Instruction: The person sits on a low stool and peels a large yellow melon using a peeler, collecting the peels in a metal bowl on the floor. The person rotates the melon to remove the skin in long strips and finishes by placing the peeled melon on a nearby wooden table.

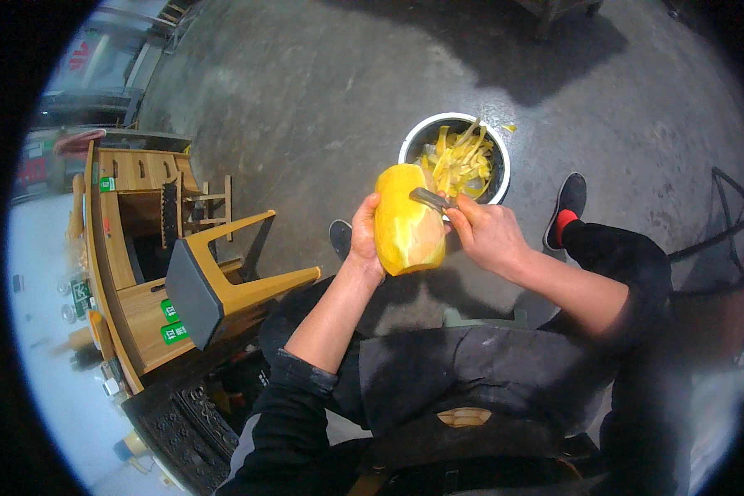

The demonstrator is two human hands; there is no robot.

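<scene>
A large yellow pumpkin [394, 217], partly peeled, is held up over the floor in front of me. My left hand [364, 235] is wrapped round its left side; the fingers behind it are hidden. A pale, stripped patch runs down its right half. My right hand [486, 234] is closed round the handle of a peeler [428, 198], whose metal head lies against the pumpkin's upper right side. Just beyond, a white-rimmed bucket [408, 137] holds a heap of yellow peel strips [463, 159].
A stool [197, 295] with a dark seat and yellow legs lies tipped at the left, beside a wooden desk [128, 273] with drawers. One scrap of peel [509, 128] is on the grey floor [306, 107] by the bucket. My shoe [570, 197] is right of the bucket.
</scene>
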